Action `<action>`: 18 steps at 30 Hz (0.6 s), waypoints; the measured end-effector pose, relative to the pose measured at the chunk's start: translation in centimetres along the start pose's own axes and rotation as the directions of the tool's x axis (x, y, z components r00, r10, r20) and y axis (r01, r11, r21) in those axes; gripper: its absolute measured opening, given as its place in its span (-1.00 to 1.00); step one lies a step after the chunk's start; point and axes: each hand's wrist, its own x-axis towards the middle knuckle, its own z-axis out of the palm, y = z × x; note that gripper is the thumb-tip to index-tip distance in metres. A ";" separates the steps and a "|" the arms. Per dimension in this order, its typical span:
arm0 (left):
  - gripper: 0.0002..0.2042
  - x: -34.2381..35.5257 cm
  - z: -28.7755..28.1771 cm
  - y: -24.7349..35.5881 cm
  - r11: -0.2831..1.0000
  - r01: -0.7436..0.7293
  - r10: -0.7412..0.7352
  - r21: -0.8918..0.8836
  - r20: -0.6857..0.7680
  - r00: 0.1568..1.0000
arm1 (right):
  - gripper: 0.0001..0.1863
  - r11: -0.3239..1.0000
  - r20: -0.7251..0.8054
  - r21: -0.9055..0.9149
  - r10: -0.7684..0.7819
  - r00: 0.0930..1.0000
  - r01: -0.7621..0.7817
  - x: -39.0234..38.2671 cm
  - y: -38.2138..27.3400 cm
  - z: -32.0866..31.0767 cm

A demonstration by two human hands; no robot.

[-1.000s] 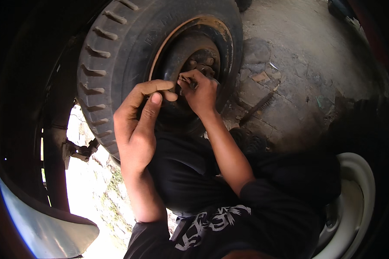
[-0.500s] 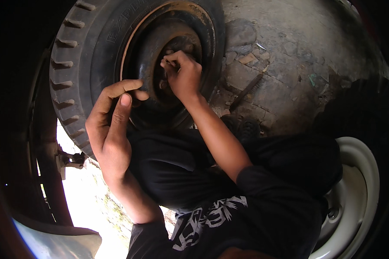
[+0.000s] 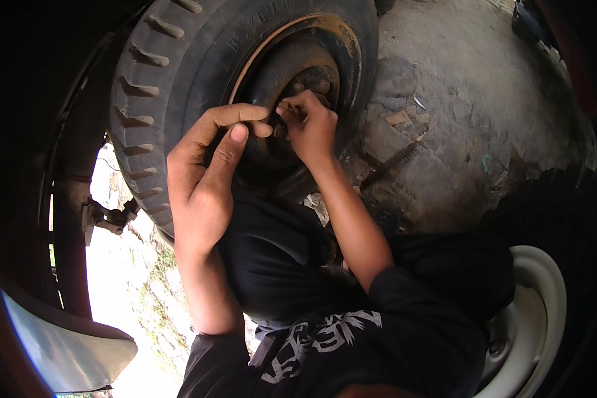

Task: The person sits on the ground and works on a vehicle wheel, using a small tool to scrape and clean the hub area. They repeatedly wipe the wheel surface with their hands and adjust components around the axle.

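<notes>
A large black tyre [image 3: 199,86] on a dark, rust-edged wheel rim [image 3: 353,46] stands upright before me. Lug nuts [image 3: 324,87] ring its recessed hub. At the hub's near side, my right hand [image 3: 314,131] has thumb and fingers pinched together among the nuts; whatever lies between the fingertips is too small to make out. My left hand [image 3: 205,179] hovers left of it over the rim, fingers curled and thumb bent toward them. Its fingertips come close to the hub, near the right fingertips. The inside of the left grip is hidden.
A cream-coloured wheel [image 3: 544,318] sits at my lower right. Cracked concrete floor [image 3: 458,86] with rubble and a dark bar [image 3: 395,159] lies right of the tyre. Dark vehicle parts line the left edge, with a shiny curved panel [image 3: 66,351] at lower left.
The view has shifted, so the tyre appears farther right. Relative to the wheel, my left hand has moved up and closer to my right fingertips. My right hand stays pinched at the hub.
</notes>
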 end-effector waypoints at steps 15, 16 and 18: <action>-0.78 -0.1 -0.3 -0.1 0.999 -0.016 0.016 -0.029 0.011 1.000 | -0.81 0.995 0.087 0.018 -0.104 0.991 0.103 0.2 -0.4 -0.6; -0.78 -0.2 -0.4 -0.1 1.000 -0.022 0.022 -0.021 0.014 1.000 | -0.81 0.992 0.104 0.028 -0.122 0.987 0.120 0.5 0.1 -0.9; -0.78 -0.2 -0.4 0.0 1.000 0.002 -0.002 -0.026 0.013 1.000 | -0.80 0.988 0.035 0.000 -0.154 0.987 0.154 1.2 1.2 -0.7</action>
